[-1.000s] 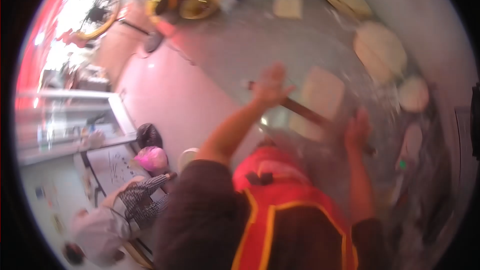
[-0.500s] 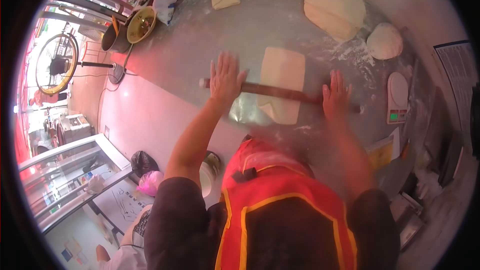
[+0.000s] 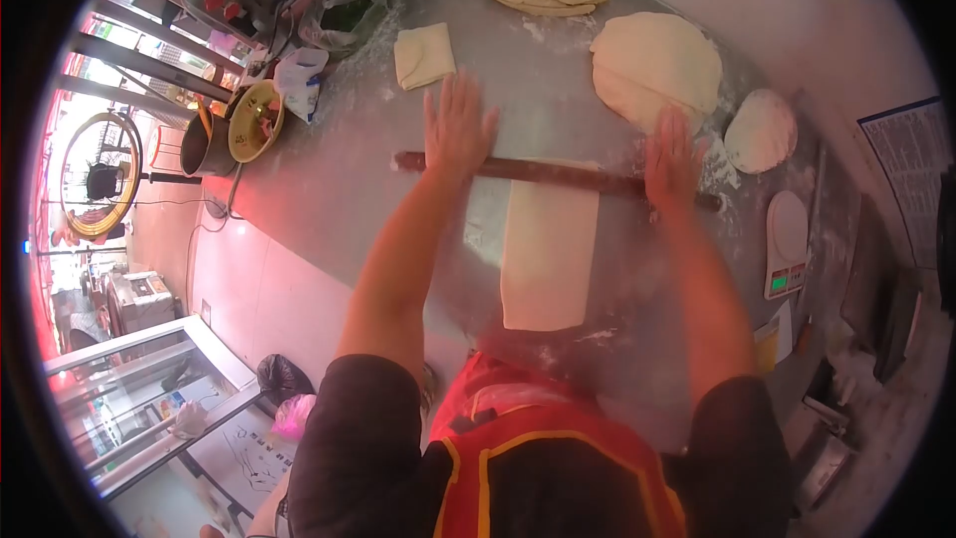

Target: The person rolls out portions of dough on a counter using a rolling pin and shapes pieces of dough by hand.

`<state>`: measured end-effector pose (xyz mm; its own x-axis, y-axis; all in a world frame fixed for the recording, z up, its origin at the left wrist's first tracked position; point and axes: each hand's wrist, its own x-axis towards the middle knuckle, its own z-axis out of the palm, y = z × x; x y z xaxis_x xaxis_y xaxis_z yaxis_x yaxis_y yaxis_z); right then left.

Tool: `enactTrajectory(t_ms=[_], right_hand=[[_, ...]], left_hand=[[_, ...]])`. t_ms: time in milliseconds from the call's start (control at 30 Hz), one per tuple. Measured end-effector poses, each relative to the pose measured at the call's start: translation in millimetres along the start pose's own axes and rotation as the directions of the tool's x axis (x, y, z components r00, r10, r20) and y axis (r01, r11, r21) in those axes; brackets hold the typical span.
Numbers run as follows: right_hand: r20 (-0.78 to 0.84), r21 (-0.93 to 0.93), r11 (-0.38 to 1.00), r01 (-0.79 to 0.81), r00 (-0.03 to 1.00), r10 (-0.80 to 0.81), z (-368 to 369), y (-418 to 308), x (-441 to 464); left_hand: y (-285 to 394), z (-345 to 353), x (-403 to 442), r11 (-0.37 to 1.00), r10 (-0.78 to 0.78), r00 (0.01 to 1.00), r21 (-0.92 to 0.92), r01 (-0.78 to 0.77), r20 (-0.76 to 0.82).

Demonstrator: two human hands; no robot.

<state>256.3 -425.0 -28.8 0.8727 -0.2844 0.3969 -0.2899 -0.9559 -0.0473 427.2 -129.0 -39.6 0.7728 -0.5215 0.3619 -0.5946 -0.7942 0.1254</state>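
Head view: left hand [image 3: 458, 130] and right hand [image 3: 676, 163] lie open on the rolling pin [image 3: 563, 174], best held toward 9 and 3 o'clock; dough strip [image 3: 549, 264] seems soft.

This looks like a small food shop. Dough [image 3: 657, 65] lies on a floury bench [image 3: 398, 219], with a glass display case [image 3: 159, 399] at left.

Left hand [image 3: 459, 128] and right hand [image 3: 674, 164] hide bits of the rolling pin [image 3: 568, 175]; wall sheet [image 3: 908, 171] right of it, print's too tiny lol.
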Motion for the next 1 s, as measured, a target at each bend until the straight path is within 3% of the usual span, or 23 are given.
enactTrajectory(t_ms=[67,133,200,300,400,467,500,567,600,633,667,700,733,767,833,900,967,1000], right_hand=[[0.127,0.173,0.985,0.018,0.991,-0.040,-14,-1,-45],[0.498,0.193,0.977,-0.087,0.867,-0.022,-68,-19,-80],[0.315,0.273,0.962,0.030,0.942,-0.119,-62,-13,-139],[0.352,0.326,0.941,0.089,0.913,-0.208,-55,0,-141],[0.122,0.335,0.909,0.248,0.945,-0.303,-80,-35,-90],[-0.072,0.384,0.905,0.182,0.983,-0.167,-88,-70,-55],[-0.166,0.417,0.895,0.157,0.981,-0.095,-89,-84,-43],[0.024,0.491,0.867,0.086,0.993,-0.112,-45,-91,-37],[0.116,0.527,0.848,0.058,0.984,-0.139,-14,-95,-34],[0.122,0.497,0.854,0.152,0.962,-0.242,60,-80,-43],[0.127,0.472,0.846,0.247,0.931,-0.343,132,-65,-52],[0.374,0.524,0.851,0.045,0.885,-0.278,54,-91,-31],[0.440,0.573,0.816,-0.084,0.871,-0.219,34,-98,-23],[0.511,0.550,0.828,-0.107,0.828,-0.233,36,-97,-15],[0.491,0.618,0.780,0.095,0.729,-0.477,76,-80,-5],[0.529,0.601,0.788,0.135,0.672,-0.518,58,-81,2],[0.500,0.577,0.789,0.213,0.672,-0.547,38,-77,-8],[0.448,0.559,0.782,0.276,0.693,-0.565,33,-73,-20]], left_hand=[[-1,-8,-45,0.998,0.057,0.997,-0.004,-0.057,0.050],[0,-35,-103,0.985,0.105,0.951,-0.159,-0.061,0.289],[7,-63,-151,0.969,0.173,0.958,-0.214,-0.123,0.231],[-8,-80,-173,0.971,0.130,0.951,-0.231,-0.064,0.281],[-16,-112,-210,0.965,-0.061,0.956,-0.228,0.130,0.286],[-16,-149,-228,0.912,-0.280,0.917,-0.219,0.347,0.286],[-21,-150,-233,0.904,-0.329,0.915,-0.201,0.377,0.235],[-32,-140,-248,0.870,-0.453,0.884,-0.158,0.466,0.112],[-35,-132,-250,0.854,-0.495,0.857,-0.098,0.510,0.142],[-38,-128,-243,0.823,-0.557,0.817,-0.030,0.567,0.151],[-36,-131,-227,0.731,-0.670,0.690,0.083,0.677,0.274],[-40,-119,-234,0.822,-0.558,0.829,-0.108,0.559,0.039],[-44,-111,-230,0.841,-0.533,0.846,-0.097,0.533,0.028],[-47,-104,-227,0.860,-0.495,0.869,-0.137,0.492,0.014],[-37,-102,-215,0.878,-0.462,0.885,-0.163,0.449,-0.050],[-12,-88,-205,0.913,-0.311,0.945,-0.307,0.269,-0.096],[29,-65,-197,0.723,-0.334,0.897,-0.532,0.441,0.290],[50,-69,-190,0.703,-0.287,0.902,-0.569,0.426,0.321]])
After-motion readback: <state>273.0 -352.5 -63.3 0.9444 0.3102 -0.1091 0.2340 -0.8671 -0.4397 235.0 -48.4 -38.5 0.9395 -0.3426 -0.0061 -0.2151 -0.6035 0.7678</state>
